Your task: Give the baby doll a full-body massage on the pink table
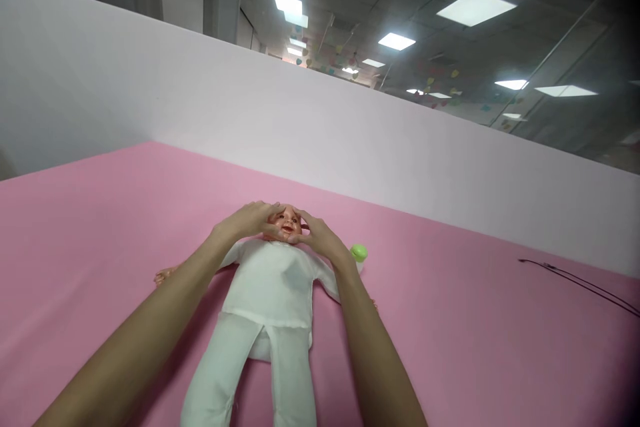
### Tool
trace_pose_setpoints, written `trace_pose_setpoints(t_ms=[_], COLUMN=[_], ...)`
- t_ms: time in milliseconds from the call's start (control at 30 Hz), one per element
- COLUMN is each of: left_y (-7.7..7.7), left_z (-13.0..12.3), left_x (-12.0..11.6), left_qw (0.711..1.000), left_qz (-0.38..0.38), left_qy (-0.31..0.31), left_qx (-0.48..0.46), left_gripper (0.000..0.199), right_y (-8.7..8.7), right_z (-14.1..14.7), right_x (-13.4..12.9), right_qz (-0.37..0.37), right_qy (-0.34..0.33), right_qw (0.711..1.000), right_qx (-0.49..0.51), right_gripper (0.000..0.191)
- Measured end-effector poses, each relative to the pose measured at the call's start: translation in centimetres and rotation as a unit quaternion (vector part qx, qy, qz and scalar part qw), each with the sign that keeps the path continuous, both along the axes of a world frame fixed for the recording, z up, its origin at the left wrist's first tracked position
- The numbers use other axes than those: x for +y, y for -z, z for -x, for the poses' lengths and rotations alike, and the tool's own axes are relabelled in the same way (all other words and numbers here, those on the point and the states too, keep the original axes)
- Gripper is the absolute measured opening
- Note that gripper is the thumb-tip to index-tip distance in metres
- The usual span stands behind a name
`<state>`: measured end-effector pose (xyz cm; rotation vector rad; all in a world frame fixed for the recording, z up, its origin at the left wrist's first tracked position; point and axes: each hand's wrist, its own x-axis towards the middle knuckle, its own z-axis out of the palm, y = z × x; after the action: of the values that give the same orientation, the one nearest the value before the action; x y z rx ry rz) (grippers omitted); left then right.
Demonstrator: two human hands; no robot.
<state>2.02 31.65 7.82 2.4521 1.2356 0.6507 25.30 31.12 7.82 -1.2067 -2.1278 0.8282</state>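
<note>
A baby doll (273,283) in a white top and white trousers lies on its back, its arms spread and its smiling face turned up. My left hand (254,220) rests against the left side of the doll's head, thumb by the cheek and fingers at the forehead. On the right side, my right hand (316,233) touches the head in the same way, thumb near the chin. Both hands curve around the head with thumb and fingers apart, and the face shows between them. The sides of the head are hidden.
The doll lies on a pink surface (425,320). Just right of my right wrist is a light green object (359,253). A thin dark cord (585,282) lies at the far right. Behind stands a low white partition (320,127).
</note>
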Motion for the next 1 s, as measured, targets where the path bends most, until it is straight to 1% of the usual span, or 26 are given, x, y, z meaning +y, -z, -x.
trace_pose_setpoints(t_ms=[67,133,233,333,367,400,467,500,533,600,700,767,833,867,933,1000], left_y=[-0.3,-0.6,-0.7,-0.3,-0.2,-0.1,0.1,0.1,0.2,0.3,0.6,0.5,0.4,0.2,-0.2,-0.8], left_z=[0.2,0.3,0.1,0.0,0.0,0.1,0.4,0.5,0.6,0.7,0.7,0.6,0.2,-0.1,-0.9,-2.0], left_x=[-0.1,-0.3,-0.4,-0.2,-0.1,0.0,0.1,0.1,0.1,0.2,0.2,0.1,0.0,-0.1,-0.3,-0.6], left_qw=[1.0,0.999,1.0,0.999,0.999,1.0,1.0,0.999,0.998,0.997,0.999,0.999,0.998,0.996,0.989,0.984], left_qz=[0.018,0.031,0.022,-0.014,-0.016,-0.011,0.015,0.028,0.038,0.034,-0.014,-0.038,-0.039,-0.038,-0.048,-0.071], left_qy=[0.005,0.001,-0.006,-0.016,-0.014,-0.008,0.0,0.0,-0.001,-0.007,-0.009,-0.017,-0.053,-0.08,-0.135,-0.165], left_qx=[-0.018,-0.026,0.0,0.027,0.025,0.015,-0.018,-0.036,-0.051,-0.066,-0.046,-0.021,0.013,0.03,0.043,0.018], left_gripper=[0.029,0.033,0.036,0.047,0.046,0.04,0.023,0.017,0.015,0.02,0.021,0.02,0.022,0.024,0.028,0.035], right_y=[-0.1,-0.2,-0.4,-0.3,-0.2,-0.1,0.1,0.2,0.3,0.6,1.3,1.4,0.9,0.3,-1.3,-3.2], right_z=[-0.6,-0.8,-0.2,0.6,0.6,0.6,0.0,-0.4,-0.9,-1.6,-1.9,-1.6,-1.4,-1.3,-1.5,-2.0], right_x=[0.2,0.2,-0.3,-0.6,-0.6,-0.5,0.0,0.2,0.5,1.0,1.5,1.6,1.4,1.1,0.1,-1.2], right_qz=[0.016,0.028,0.018,-0.011,-0.015,-0.014,-0.004,0.005,0.013,0.024,0.023,0.015,0.001,-0.012,-0.037,-0.064], right_qy=[0.004,0.007,-0.004,0.013,0.015,0.011,-0.001,-0.005,-0.007,-0.003,0.011,0.017,0.021,0.025,0.04,0.065], right_qw=[1.0,0.999,1.0,1.0,0.999,1.0,1.0,1.0,1.0,0.999,0.998,0.998,0.999,0.999,0.998,0.996], right_qx=[0.018,0.024,0.008,-0.022,-0.024,-0.022,-0.004,0.008,0.019,0.034,0.055,0.062,0.042,0.025,-0.001,0.003], right_gripper=[0.058,0.056,0.067,0.072,0.072,0.071,0.07,0.069,0.066,0.058,0.045,0.041,0.038,0.036,0.033,0.035])
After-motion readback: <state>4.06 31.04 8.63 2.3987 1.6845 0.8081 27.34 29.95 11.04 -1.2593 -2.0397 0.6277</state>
